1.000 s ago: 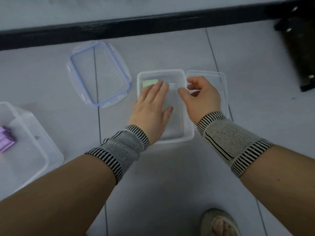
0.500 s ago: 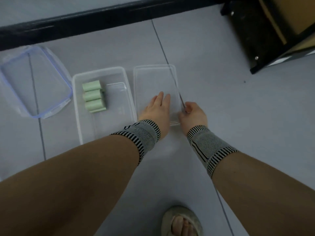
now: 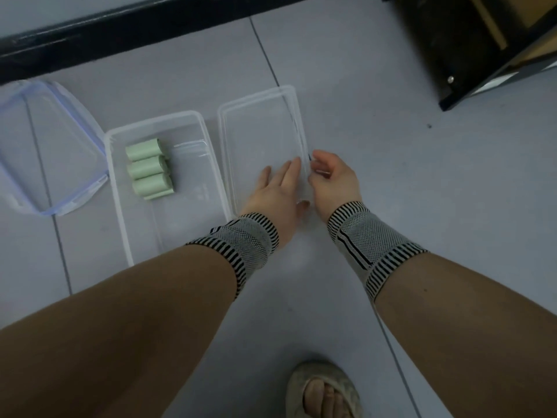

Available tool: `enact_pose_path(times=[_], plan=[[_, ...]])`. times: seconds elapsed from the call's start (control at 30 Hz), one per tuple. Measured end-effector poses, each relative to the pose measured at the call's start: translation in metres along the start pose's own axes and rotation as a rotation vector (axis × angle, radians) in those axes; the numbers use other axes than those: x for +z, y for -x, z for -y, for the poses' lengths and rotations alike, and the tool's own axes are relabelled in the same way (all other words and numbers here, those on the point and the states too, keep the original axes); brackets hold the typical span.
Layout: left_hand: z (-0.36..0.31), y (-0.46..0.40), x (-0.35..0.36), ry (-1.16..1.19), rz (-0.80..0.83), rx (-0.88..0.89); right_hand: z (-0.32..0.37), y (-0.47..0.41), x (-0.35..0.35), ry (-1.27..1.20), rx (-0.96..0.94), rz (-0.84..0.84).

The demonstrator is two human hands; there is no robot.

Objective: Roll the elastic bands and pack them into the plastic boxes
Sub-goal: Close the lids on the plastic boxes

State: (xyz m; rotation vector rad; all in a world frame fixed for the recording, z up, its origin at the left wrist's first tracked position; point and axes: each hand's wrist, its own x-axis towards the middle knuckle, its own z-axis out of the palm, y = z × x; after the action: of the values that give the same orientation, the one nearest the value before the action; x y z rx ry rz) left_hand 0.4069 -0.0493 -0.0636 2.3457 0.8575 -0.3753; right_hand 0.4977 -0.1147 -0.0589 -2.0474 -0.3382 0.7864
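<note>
Lying flat at upper centre of the grey floor [image 3: 376, 164]: clear lid [image 3: 259, 140], now uncovered and just right of the clear plastic box [image 3: 208, 182]. Showing in that box, centre left: 3 rolled green elastic bands [image 3: 149, 168], hidden under the hands 1 second ago. Resting straight-fingered on the lid: left hand [image 3: 278, 194]. Curling at its right rim, apparently pinching it: right hand [image 3: 331, 179]. Probably lifting the lid next to close the box.

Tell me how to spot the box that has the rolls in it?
Find the black strip along the grey floor. Below it lie three clear plastic pieces; take the middle one, the open clear plastic box. Only it holds three pale green rolled bands.
</note>
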Motion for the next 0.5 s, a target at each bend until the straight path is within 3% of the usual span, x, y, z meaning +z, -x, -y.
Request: enact_pose_path(times=[0.23,0.37,0.5], plan=[[0.003,0.029,-0.068,0.166,-0.281,0.034,0.071,0.028,0.020,-0.198,-0.170,0.077],[0.009,0.056,-0.111,0.363,-0.457,-0.090,0.119,0.044,0.027,-0.365,-0.184,0.171],[0.028,0.094,-0.146,0.816,-0.601,-0.139,0.138,0.054,0.040,0.034,-0.326,0.103]])
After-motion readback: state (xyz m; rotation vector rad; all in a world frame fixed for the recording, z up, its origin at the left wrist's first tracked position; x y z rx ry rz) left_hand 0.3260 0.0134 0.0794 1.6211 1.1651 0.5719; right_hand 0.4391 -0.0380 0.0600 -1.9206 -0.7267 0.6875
